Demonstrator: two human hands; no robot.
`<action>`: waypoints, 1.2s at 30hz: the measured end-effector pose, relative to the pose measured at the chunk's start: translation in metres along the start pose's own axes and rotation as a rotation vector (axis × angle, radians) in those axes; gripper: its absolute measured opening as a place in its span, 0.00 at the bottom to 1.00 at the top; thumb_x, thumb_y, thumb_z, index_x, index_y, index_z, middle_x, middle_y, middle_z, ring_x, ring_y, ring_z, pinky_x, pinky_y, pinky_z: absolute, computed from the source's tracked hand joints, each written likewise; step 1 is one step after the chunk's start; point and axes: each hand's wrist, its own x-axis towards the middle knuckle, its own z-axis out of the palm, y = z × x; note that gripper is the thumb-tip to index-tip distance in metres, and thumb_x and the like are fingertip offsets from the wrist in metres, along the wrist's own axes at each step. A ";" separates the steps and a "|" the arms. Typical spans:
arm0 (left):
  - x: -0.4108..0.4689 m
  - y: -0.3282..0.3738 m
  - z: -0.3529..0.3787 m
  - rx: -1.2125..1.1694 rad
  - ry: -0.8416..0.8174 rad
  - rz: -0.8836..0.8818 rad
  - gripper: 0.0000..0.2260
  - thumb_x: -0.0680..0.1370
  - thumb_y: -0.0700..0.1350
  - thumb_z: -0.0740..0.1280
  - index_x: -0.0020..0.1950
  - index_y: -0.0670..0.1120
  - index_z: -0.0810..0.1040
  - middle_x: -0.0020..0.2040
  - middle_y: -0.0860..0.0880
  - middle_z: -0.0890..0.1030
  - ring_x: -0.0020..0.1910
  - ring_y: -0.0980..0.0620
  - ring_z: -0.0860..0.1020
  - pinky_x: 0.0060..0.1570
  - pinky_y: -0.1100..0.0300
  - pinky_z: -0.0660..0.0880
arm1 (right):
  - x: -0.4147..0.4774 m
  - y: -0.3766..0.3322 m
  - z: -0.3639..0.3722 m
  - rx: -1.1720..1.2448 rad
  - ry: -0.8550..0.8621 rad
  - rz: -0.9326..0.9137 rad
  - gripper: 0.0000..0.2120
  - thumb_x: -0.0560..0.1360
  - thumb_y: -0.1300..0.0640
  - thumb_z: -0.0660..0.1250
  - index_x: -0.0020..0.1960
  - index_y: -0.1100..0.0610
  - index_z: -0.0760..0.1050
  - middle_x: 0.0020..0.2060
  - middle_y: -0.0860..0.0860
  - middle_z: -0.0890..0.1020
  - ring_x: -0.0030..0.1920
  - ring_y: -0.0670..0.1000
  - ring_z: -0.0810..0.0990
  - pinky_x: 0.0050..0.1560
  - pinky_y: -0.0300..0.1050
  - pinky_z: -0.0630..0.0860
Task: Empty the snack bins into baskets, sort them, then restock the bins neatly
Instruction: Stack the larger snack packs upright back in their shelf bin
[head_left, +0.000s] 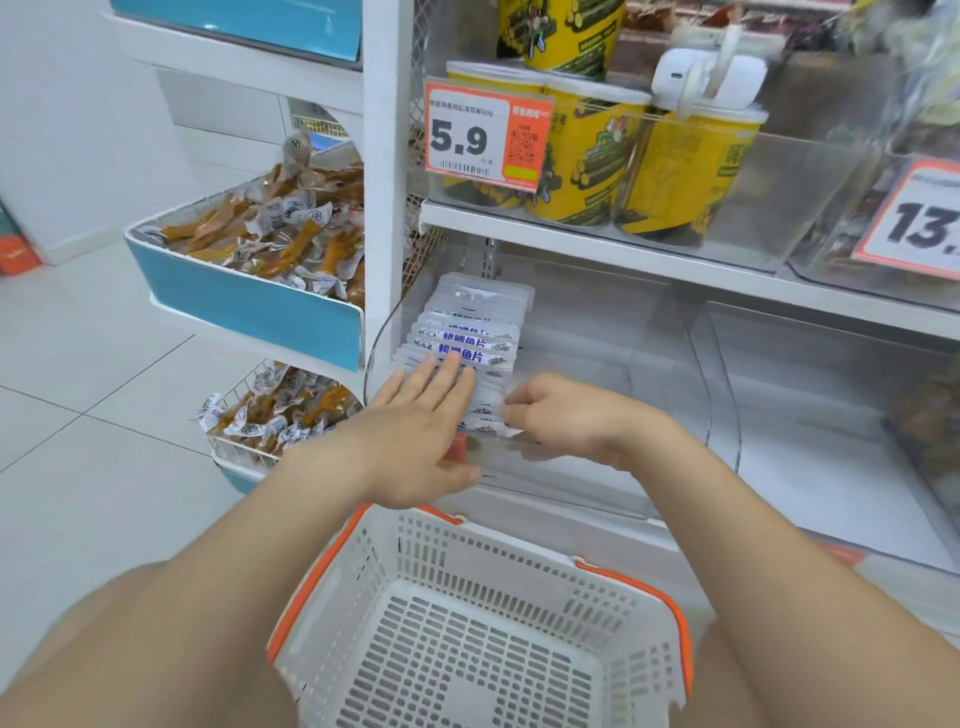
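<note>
Lower centre: white basket (415, 545) sat empty between the person's knees. Just beyond, mid-frame: left hand (415, 436) lay flat, fingers straight, against the row of fish-slice packets (467, 338). Right hand (566, 415) had its fingers curled, pinching the front packets. The row stood on edge in the clear bin (722, 395) on the lower shelf. Judged: restocking, squaring the row. Next move calls for pressing the packets back evenly without toppling them.

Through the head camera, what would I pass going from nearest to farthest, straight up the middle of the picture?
White basket → left hand, flat on the stack → white packets in the clear bin → 5.9 price tag → yellow tubs on the shelf above.
</note>
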 end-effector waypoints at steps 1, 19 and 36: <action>0.001 -0.001 0.000 -0.016 0.033 -0.001 0.43 0.83 0.66 0.57 0.84 0.49 0.32 0.83 0.48 0.30 0.82 0.48 0.31 0.82 0.46 0.38 | -0.006 0.000 -0.002 -0.095 0.020 0.001 0.15 0.85 0.51 0.61 0.57 0.62 0.80 0.49 0.52 0.83 0.52 0.53 0.85 0.64 0.58 0.80; 0.014 0.028 0.011 0.127 0.724 0.021 0.23 0.68 0.33 0.77 0.55 0.50 0.74 0.45 0.50 0.76 0.44 0.44 0.74 0.32 0.50 0.70 | -0.059 0.070 -0.017 -0.534 0.674 -0.213 0.05 0.79 0.59 0.68 0.48 0.52 0.82 0.46 0.49 0.84 0.49 0.55 0.81 0.49 0.51 0.78; 0.058 0.038 0.005 -0.054 0.777 -0.003 0.13 0.75 0.53 0.64 0.54 0.47 0.74 0.52 0.48 0.72 0.52 0.45 0.70 0.49 0.48 0.71 | -0.026 0.047 -0.033 -0.422 0.558 -0.037 0.16 0.73 0.47 0.62 0.39 0.60 0.77 0.32 0.55 0.79 0.42 0.60 0.78 0.44 0.51 0.79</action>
